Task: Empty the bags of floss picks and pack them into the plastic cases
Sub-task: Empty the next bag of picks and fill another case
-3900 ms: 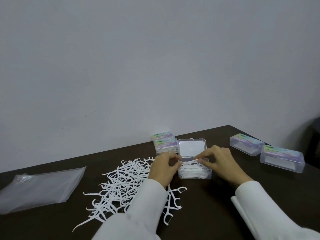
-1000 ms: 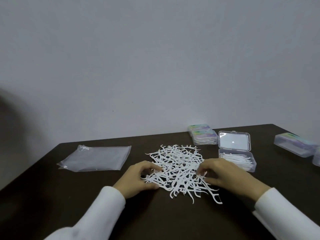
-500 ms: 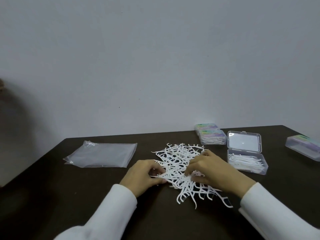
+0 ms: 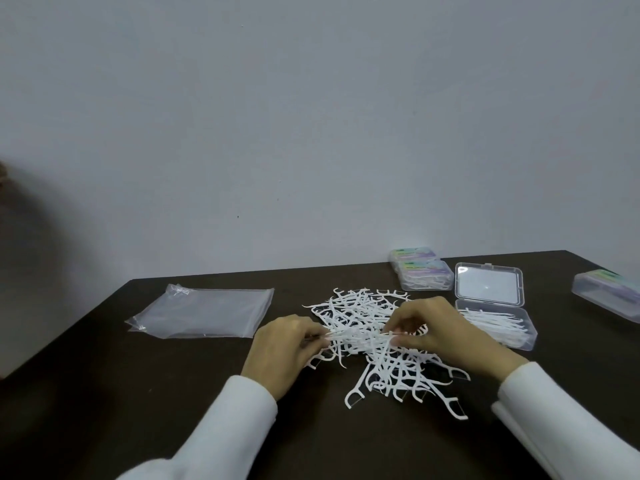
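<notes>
Gathering a small bundle, the left hand and right hand now pinch floss picks at the middle of the loose pile on the counter, having left the open case at right half filled, so another batch looks due (one emptied bag lies left). Labels on the closed cases are coloured but unreadable.

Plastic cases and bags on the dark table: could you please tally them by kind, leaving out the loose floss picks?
Closed clear plastic cases with coloured labels: 3 (two stacked, one at the right edge)
Open clear plastic case part-filled with white floss picks: 1
Flat clear plastic bags, apparently empty: 1 pile; layers cannot be counted
Total: 5
</notes>
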Action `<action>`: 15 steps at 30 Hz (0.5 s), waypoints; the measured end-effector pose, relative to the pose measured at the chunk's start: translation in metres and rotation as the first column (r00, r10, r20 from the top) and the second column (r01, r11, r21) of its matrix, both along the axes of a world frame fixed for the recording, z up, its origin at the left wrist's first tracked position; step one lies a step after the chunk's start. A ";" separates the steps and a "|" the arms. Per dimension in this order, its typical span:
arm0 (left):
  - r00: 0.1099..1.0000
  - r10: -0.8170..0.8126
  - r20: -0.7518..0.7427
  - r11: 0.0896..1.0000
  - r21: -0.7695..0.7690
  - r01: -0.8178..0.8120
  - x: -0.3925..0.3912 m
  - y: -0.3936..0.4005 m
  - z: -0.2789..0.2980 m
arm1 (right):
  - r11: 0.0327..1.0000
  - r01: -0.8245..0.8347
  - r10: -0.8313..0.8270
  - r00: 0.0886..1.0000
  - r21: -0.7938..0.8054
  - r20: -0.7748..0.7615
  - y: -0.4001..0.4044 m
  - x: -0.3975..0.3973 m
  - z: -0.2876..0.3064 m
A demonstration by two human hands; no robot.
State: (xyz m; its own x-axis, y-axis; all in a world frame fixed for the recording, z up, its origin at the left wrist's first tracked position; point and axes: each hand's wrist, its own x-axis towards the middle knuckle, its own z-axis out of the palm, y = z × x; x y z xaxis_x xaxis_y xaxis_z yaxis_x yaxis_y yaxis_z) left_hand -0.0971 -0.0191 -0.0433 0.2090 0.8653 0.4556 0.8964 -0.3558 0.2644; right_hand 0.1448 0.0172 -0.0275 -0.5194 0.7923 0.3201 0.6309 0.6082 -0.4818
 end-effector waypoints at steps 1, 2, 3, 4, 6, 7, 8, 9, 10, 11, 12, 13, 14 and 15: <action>0.999 0.003 0.033 1.000 -0.001 -0.003 0.000 0.000 0.000 | 1.000 0.014 -0.014 1.000 -0.005 -0.027 0.001 0.002 -0.001; 0.998 0.006 0.066 1.000 -0.005 -0.005 0.001 0.001 0.000 | 1.000 0.027 -0.028 0.998 -0.016 -0.051 0.002 0.004 -0.001; 0.995 0.006 0.101 1.000 -0.011 -0.005 0.001 0.001 0.000 | 0.999 0.041 -0.043 0.996 -0.026 -0.073 0.003 0.007 -0.001; 0.991 0.007 0.137 1.000 -0.016 -0.005 0.002 0.002 0.001 | 0.998 0.056 -0.059 0.994 -0.032 -0.096 0.003 0.009 -0.001; 0.981 0.009 0.191 1.000 -0.014 -0.006 0.003 0.004 0.001 | 0.995 0.092 -0.098 0.984 -0.045 -0.147 0.005 0.015 0.002; 0.976 0.010 0.218 1.000 -0.010 -0.008 0.004 0.005 0.001 | 0.992 0.112 -0.119 0.978 -0.051 -0.173 0.005 0.019 0.003; 0.968 0.009 0.250 1.000 -0.009 -0.007 0.006 0.006 0.002 | 0.990 0.131 -0.140 0.970 -0.058 -0.199 0.006 0.023 0.004; 0.958 0.007 0.288 1.000 -0.010 -0.004 0.007 0.007 0.003 | 0.987 0.147 -0.158 0.963 -0.067 -0.220 0.006 0.027 0.005; 0.945 0.002 0.326 1.000 -0.010 0.001 0.009 0.008 0.004 | 0.984 0.162 -0.176 0.956 -0.079 -0.235 0.007 0.032 0.006; 0.930 -0.004 0.367 1.000 -0.013 0.009 0.012 0.010 0.005 | 0.980 0.175 -0.193 0.950 -0.093 -0.247 0.007 0.036 0.006; 0.912 -0.009 0.410 1.000 -0.018 0.018 0.014 0.012 0.006 | 0.977 0.186 -0.208 0.943 -0.105 -0.258 0.009 0.040 0.005; 0.893 -0.015 0.450 0.999 -0.025 0.029 0.017 0.014 0.007 | 0.973 0.198 -0.222 0.936 -0.115 -0.274 0.010 0.046 0.005; 0.875 -0.021 0.483 0.999 -0.029 0.040 0.021 0.016 0.009 | 0.970 0.207 -0.236 0.927 -0.125 -0.292 0.011 0.051 0.004; 0.863 -0.026 0.505 0.998 -0.031 0.048 0.024 0.017 0.010 | 0.967 0.214 -0.247 0.918 -0.137 -0.311 0.012 0.055 0.004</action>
